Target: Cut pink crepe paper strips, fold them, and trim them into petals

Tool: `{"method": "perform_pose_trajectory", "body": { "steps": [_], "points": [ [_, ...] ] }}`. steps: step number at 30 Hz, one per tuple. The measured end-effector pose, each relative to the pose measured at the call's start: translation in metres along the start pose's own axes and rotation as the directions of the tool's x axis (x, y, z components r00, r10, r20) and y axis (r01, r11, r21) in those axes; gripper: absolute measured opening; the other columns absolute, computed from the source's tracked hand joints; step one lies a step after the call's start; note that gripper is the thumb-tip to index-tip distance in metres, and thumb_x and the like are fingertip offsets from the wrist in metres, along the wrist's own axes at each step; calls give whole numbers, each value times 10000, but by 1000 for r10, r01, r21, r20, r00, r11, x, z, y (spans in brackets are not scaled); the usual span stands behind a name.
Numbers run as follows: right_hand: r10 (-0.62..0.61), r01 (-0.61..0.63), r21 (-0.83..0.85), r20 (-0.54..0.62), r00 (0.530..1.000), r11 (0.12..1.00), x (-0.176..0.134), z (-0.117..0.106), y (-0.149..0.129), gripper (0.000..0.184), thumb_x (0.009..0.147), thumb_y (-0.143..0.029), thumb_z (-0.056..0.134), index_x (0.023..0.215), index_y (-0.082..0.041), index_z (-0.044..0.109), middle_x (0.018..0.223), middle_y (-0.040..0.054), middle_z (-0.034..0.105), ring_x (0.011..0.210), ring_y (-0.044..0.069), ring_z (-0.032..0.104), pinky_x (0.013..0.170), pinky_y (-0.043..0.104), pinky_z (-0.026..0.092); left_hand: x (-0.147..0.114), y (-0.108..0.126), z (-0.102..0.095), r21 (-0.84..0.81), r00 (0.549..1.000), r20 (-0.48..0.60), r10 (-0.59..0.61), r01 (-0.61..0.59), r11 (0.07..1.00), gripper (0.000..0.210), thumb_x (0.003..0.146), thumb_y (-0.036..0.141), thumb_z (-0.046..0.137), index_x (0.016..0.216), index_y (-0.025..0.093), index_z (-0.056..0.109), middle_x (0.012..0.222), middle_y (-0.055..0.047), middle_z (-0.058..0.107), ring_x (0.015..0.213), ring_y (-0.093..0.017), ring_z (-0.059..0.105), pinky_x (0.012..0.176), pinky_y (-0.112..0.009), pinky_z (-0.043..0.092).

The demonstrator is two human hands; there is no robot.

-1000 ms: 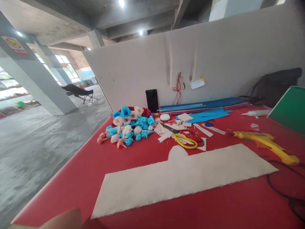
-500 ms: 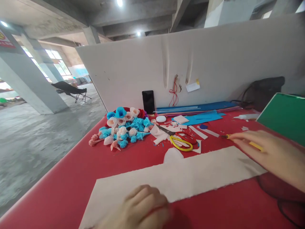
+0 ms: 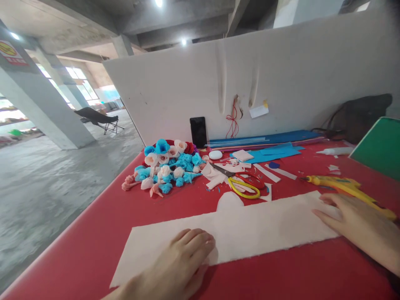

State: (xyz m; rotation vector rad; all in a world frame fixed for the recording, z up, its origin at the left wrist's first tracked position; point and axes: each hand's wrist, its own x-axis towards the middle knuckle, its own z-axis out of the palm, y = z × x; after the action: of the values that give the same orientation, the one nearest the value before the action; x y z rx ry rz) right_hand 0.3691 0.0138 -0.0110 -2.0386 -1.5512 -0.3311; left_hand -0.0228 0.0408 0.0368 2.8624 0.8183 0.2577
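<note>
Holding left hand [image 3: 186, 258] palm-down over one strip [image 3: 265, 227], cannot tell if pinching; extending right hand [image 3: 353, 212] over strip's right end with grip spread, beside one glue gun [image 3: 336, 182].

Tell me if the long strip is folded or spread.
Spread: the strip lies flat on the table; no fold shows, though left hand and right hand hide parts.
</note>
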Motion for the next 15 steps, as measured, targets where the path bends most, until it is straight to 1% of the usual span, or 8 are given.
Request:
{"method": "perform_pose_trajectory", "body": {
  "steps": [1,3,5,7,10,12,14,15],
  "points": [
    [39,-40,47,24,999,998,1,2,-1,341,559,-527,498,703,-225,567,702,114,667,657,292,630,594,415,483,0,-1,-1,-9,1000,0,-1,1,1000,347,780,80,473,1092,220,531,1079,4,647,962,-163,591,859,-280,499],
    [124,-131,141,56,991,981,2,4,-3,421,525,-521,471,789,-200,543,692,109,634,583,267,607,545,411,492,-1,-5,-4,-22,1000,-12,29,-29,999,328,787,67,447,1063,220,537,1055,5,650,931,-148,592,834,-261,497],
    [206,-220,223,87,975,950,2,4,-3,473,513,-500,487,865,-186,520,748,108,617,572,235,602,546,390,510,-3,-7,-5,-10,997,-33,70,-70,997,319,790,51,426,1041,211,539,1024,2,654,905,-141,593,814,-252,493],
    [285,-305,286,110,952,909,2,3,-1,545,501,-497,528,945,-182,501,855,130,614,649,246,626,590,391,528,-6,-9,-4,14,993,-57,103,-102,995,309,798,42,412,1029,203,539,990,2,658,887,-141,592,801,-254,488],
    [385,-415,372,156,910,830,2,1,1,698,478,-534,585,1067,-186,446,1008,177,595,845,302,641,615,381,547,-8,-11,1,26,992,-64,104,-103,994,293,812,37,395,1018,194,532,979,-6,654,885,-149,588,796,-269,484],
    [421,-473,404,217,881,783,2,-1,0,704,484,-557,585,1054,-168,442,1041,227,591,868,321,647,567,356,553,-9,-12,5,13,993,-68,97,-96,995,279,819,34,377,992,191,529,969,-12,648,884,-155,584,793,-281,484],
    [430,-507,398,270,861,765,2,-3,-4,622,540,-544,563,1003,-138,470,1010,278,604,818,319,667,531,337,549,-10,-13,9,2,993,-76,93,-93,996,265,830,38,362,974,189,525,951,-19,643,876,-161,584,786,-288,486],
    [423,-509,389,288,859,768,2,-4,-6,575,587,-524,548,994,-122,483,972,287,622,779,306,676,518,326,544,-10,-13,10,1,992,-83,91,-91,996,265,833,38,357,972,187,524,942,-22,642,870,-163,584,779,-289,487]
  ]
}}
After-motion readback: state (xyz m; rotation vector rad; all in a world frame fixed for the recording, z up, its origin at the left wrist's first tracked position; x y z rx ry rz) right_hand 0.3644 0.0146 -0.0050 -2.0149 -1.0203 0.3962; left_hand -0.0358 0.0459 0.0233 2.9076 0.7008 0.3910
